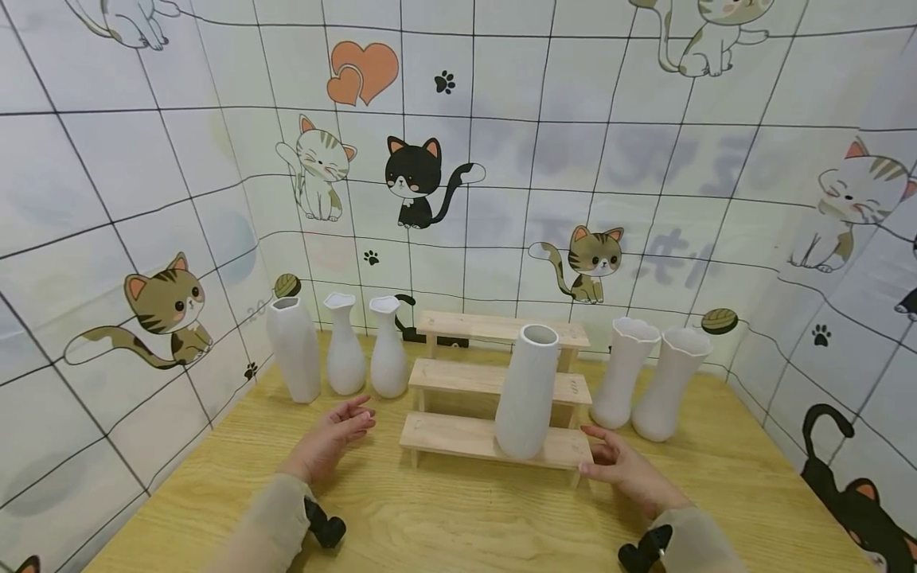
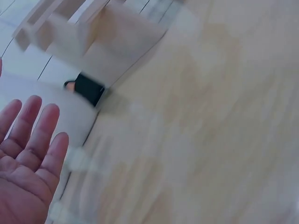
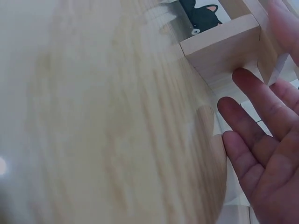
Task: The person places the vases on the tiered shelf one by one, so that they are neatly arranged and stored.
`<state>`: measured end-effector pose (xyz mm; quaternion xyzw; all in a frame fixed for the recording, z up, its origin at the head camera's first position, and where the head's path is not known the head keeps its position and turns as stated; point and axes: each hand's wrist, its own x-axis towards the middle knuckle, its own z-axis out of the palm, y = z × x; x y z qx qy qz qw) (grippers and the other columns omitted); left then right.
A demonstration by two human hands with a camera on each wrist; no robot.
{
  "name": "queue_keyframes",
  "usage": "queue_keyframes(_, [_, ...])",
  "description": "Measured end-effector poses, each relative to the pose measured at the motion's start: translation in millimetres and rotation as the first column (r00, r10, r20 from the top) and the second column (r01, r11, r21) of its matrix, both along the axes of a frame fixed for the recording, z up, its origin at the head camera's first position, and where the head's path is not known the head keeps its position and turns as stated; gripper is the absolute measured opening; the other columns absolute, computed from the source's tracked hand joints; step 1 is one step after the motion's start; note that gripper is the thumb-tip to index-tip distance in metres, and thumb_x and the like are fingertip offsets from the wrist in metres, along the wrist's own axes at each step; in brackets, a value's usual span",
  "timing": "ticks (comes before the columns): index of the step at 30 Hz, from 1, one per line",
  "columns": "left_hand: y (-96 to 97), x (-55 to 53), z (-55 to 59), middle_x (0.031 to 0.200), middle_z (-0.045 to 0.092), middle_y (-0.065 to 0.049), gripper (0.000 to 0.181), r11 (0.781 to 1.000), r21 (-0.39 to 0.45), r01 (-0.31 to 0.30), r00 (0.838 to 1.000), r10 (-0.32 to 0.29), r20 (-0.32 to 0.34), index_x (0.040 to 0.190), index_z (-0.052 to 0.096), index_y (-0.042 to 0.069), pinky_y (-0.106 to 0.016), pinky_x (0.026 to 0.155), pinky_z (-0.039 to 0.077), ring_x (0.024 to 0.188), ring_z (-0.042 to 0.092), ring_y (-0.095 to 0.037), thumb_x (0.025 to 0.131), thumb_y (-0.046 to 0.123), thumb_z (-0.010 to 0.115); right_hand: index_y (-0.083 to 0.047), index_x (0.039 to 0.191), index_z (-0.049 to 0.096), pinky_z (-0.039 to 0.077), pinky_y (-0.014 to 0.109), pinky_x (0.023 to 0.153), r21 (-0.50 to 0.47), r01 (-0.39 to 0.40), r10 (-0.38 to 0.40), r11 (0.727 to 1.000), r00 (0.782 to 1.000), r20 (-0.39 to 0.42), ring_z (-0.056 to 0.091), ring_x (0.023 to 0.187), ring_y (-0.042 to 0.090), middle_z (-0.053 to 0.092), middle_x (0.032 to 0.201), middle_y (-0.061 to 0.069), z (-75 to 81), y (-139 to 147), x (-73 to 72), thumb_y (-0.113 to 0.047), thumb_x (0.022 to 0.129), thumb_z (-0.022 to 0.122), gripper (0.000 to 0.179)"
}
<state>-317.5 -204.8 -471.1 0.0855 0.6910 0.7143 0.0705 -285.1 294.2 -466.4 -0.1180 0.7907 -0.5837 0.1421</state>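
Observation:
A three-step wooden stand (image 1: 451, 434) is on the table, and a tall white tapered vase (image 1: 526, 398) stands upright on its lowest step. My right hand (image 1: 626, 469) is at the right end of that step, thumb and fingertips right at the board's end. In the right wrist view its fingers (image 3: 247, 130) extend loosely beside the wooden board (image 3: 224, 44), gripping nothing. To the left of the stand, my left hand (image 1: 333, 438) holds nothing, in front of two slim white vases with flared rims (image 1: 346, 358). The left wrist view shows its fingers (image 2: 44, 130) spread and relaxed.
An angular white vase (image 1: 295, 354) stands at the far left of the wooden table (image 1: 458, 525). Right of the stand are two white vases with wavy rims (image 1: 662, 398). Behind everything hangs a white grid-patterned backdrop (image 1: 494, 159) with cartoon cats.

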Motion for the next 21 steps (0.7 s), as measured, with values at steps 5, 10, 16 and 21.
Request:
queue_keyframes(5, [-25.3,-1.3,6.0,0.127,0.049,-0.016,0.056,0.991,-0.058,-0.118,0.993,0.117,-0.021,0.148,0.031,0.001,-0.037,0.1,0.04,0.114,0.054,-0.021,0.1,0.02,0.054,0.006,0.15,0.011,0.037,0.051,0.099,-0.022,-0.026,0.026,0.999,1.0,-0.003,0.052,0.119,0.028,0.042,0.138,0.033,-0.5,3,0.7,-0.014,0.092,0.066,0.082])
queue_keyframes(10, [-45.8,-1.3,12.3,0.113,0.055,0.002,0.059,0.96,-0.082,-0.268,0.963,0.264,-0.056,0.147,0.032,0.0,-0.029,0.094,0.043,0.102,0.057,-0.008,0.1,0.028,0.055,0.007,0.15,0.011,0.038,0.049,0.099,-0.033,-0.041,0.041,0.999,0.999,-0.005,0.053,0.118,0.026,0.042,0.138,0.033,-0.5,4,0.7,-0.013,0.092,0.066,0.082])
queue_keyframes(16, [-56.4,-3.6,22.7,0.093,0.058,0.015,0.055,0.833,-0.042,-0.552,0.833,0.549,-0.069,0.136,0.045,0.001,-0.015,0.08,0.046,0.087,0.059,-0.003,0.094,0.033,0.063,0.006,0.15,0.01,0.037,0.052,0.1,-0.041,-0.035,0.035,0.999,0.999,0.013,0.052,0.119,0.029,0.041,0.139,0.033,0.7,4,0.9,-0.014,0.093,0.066,0.083])
queue_keyframes(21, [-61.0,-7.7,32.3,0.103,0.054,0.005,0.058,0.681,-0.079,-0.728,0.685,0.719,-0.115,0.135,0.048,0.006,-0.012,0.071,0.042,0.088,0.051,-0.004,0.091,0.04,0.064,0.006,0.15,0.01,0.035,0.054,0.101,-0.044,-0.037,0.038,0.998,0.999,0.015,0.051,0.12,0.028,0.042,0.139,0.032,-2.2,5,-0.6,-0.015,0.093,0.066,0.083])
